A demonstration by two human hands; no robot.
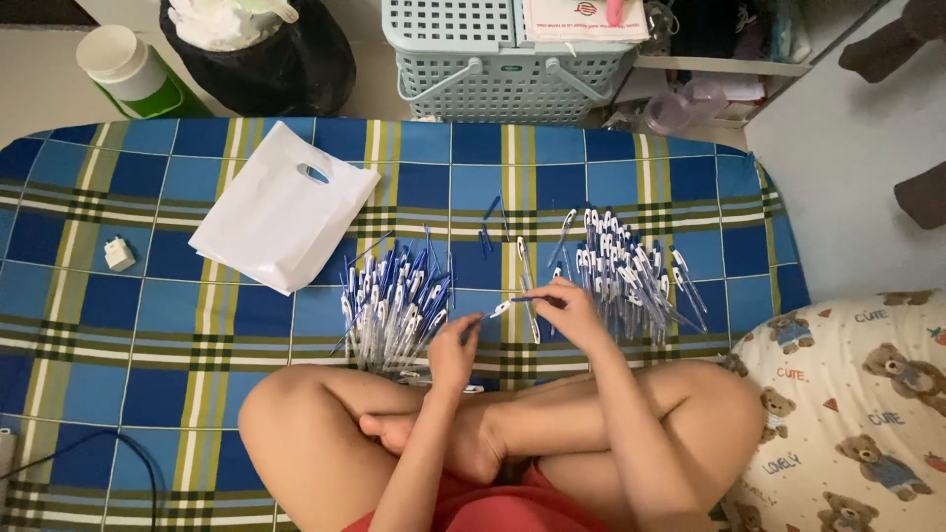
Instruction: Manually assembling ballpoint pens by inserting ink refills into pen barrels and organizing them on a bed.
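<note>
I see my left hand (451, 347) and right hand (570, 307) pinching the two ends of one pen (514, 303), held level just above the blue plaid mat (148, 325) in front of my crossed legs. The left fingers grip its clear end, the right fingers its blue end. A heap of blue-capped pens (392, 300) lies just left of it, a second heap (631, 266) to the right, and a white plastic bag (281, 209) farther left.
</note>
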